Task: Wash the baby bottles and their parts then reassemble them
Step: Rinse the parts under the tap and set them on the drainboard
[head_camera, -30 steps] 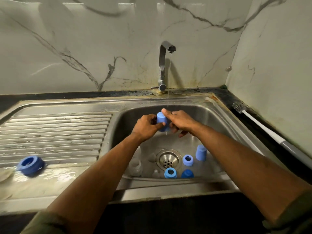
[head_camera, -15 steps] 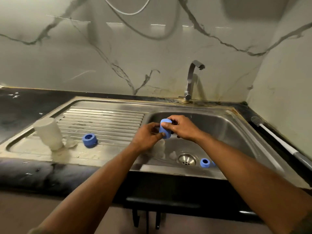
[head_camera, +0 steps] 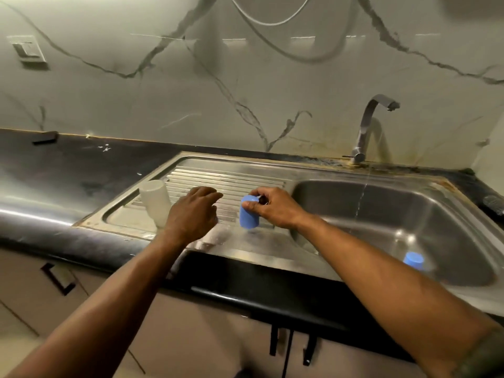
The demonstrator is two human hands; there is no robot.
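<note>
My right hand (head_camera: 272, 207) pinches the top of a blue bottle cap (head_camera: 248, 212) and holds it upright just above the steel draining board (head_camera: 226, 181). My left hand (head_camera: 192, 214) hovers over the board beside it, fingers loosely curled and holding nothing. A white bottle body (head_camera: 155, 201) stands upside down on the board, just left of my left hand. Another blue cap (head_camera: 413, 260) lies in the sink basin (head_camera: 409, 214). The blue ring seen earlier is hidden behind my left hand.
The tap (head_camera: 368, 126) runs a thin stream of water into the basin. Black countertop (head_camera: 68, 165) stretches to the left. A brush head (head_camera: 493, 201) shows at the right edge. Cabinet doors are below.
Both hands moved left from over the basin to the draining board. My left hand let go of the blue cap; only my right hand holds it now. The view swung left.
</note>
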